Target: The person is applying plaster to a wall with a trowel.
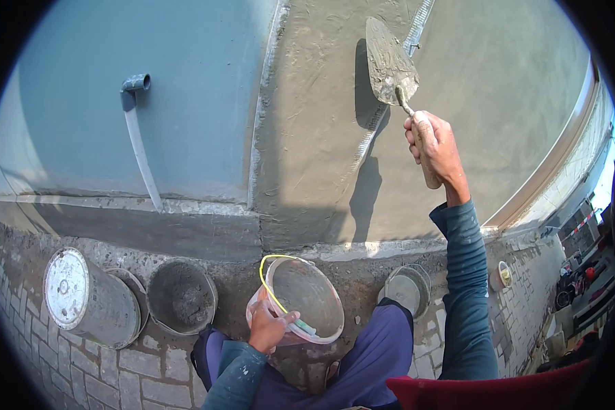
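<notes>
My right hand (439,147) is closed round the handle of a pointed trowel (388,65), raised in front of a grey plastered wall (499,89). Wet-looking mortar smears the blade, which points up and away from me. Low down between my knees, my left hand (268,328) grips a pale pinkish bucket (335,301) at its near left side, by the rim and the yellow handle's sleeve. The bucket is tilted toward me, its inside coated with grey residue. A perforated metal strip (363,150) runs up the plaster behind the trowel.
At the left lie an upside-down mortar-stained bucket (109,307) and a dark bucket (156,311) with mortar in it. Another bucket (424,301) stands beside my right knee, a small pail (504,275) farther right. A grey pipe (138,150) juts from the blue wall (191,123). Paving bricks (140,362) cover the ground.
</notes>
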`<control>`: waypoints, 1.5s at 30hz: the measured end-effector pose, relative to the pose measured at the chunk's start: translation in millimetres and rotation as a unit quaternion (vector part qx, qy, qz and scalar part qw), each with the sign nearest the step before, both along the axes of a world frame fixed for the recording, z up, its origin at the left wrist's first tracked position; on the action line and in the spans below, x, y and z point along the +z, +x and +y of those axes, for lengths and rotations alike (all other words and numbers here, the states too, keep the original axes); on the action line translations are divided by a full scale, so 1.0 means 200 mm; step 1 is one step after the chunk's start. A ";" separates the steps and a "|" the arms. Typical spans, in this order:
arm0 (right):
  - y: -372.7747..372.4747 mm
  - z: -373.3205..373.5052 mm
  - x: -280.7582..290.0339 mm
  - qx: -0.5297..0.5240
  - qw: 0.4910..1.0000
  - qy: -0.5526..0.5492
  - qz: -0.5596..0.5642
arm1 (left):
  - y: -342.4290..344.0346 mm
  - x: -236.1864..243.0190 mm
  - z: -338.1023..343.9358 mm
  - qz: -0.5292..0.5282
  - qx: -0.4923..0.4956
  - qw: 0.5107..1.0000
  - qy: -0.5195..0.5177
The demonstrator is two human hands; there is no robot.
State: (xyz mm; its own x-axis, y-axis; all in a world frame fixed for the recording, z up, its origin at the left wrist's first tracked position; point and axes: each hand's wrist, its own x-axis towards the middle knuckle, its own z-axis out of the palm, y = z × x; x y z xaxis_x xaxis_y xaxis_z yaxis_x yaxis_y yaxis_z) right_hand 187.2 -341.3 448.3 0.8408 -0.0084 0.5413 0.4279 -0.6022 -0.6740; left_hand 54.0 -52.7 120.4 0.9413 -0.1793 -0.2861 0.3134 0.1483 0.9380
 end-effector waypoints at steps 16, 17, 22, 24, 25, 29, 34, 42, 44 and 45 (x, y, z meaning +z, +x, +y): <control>-0.13 -0.32 -0.44 0.130 0.937 0.066 0.319 | 0.02 -0.25 0.02 -0.055 0.006 0.997 0.058; -0.13 -0.33 -0.42 0.130 0.938 0.067 0.315 | 0.02 -0.25 0.02 -0.066 0.007 0.995 0.069; -0.15 -0.31 -0.18 0.152 0.960 0.135 0.192 | 0.00 -0.18 0.01 -0.076 0.007 0.994 0.079; -0.13 -0.30 -0.08 0.150 0.964 0.135 0.173 | 0.01 -0.14 0.01 -0.059 0.008 0.996 0.072; -0.12 -0.30 -0.04 0.148 0.965 0.137 0.168 | 0.01 -0.14 0.02 -0.057 0.008 0.996 0.073; -0.05 -0.36 0.03 0.161 0.947 0.156 0.229 | 0.01 -0.12 -0.01 -0.058 -0.002 0.996 0.071; -0.10 -0.40 -0.29 0.112 0.903 0.112 0.399 | 0.00 -0.04 0.02 -0.019 -0.007 1.000 0.012; -0.22 -0.44 -0.12 0.134 0.946 0.150 0.252 | -0.01 -0.11 0.00 -0.013 -0.009 0.999 0.044; -0.20 -0.43 0.02 0.122 0.958 0.128 0.228 | -0.01 -0.13 0.00 -0.017 -0.005 0.999 0.035; -0.20 -0.44 0.09 0.116 0.962 0.114 0.220 | 0.00 -0.13 -0.01 -0.023 -0.003 0.999 0.022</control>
